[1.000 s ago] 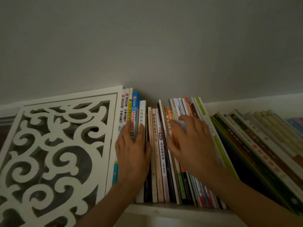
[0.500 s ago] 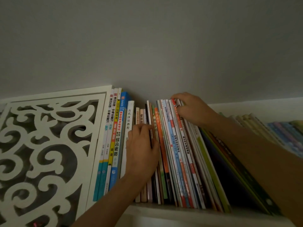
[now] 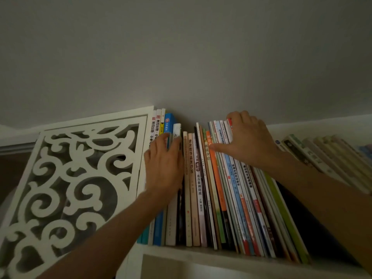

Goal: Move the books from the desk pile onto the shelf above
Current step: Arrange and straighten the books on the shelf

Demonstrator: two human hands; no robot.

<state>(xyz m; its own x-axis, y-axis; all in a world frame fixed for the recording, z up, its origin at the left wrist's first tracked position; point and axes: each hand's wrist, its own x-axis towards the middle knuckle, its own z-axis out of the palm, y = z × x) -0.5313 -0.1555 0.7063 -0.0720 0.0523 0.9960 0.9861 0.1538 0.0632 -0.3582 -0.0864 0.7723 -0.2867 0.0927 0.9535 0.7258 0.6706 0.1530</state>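
Books are seen in the head view standing spine-out along the shelf, beside its carved white end panel. Spines near the panel are pressed by the flat, open left hand. Leaning books' tops are gripped by the right hand.

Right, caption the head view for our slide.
Left hand presses upright books; right hand grips thin ones' tops.

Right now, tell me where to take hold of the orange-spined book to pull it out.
Pinch the orange-spined book at its top end, coming from above and in front. It stands packed between neighbours, so only the spine and top edge are free. The right hand already rests across those tops.
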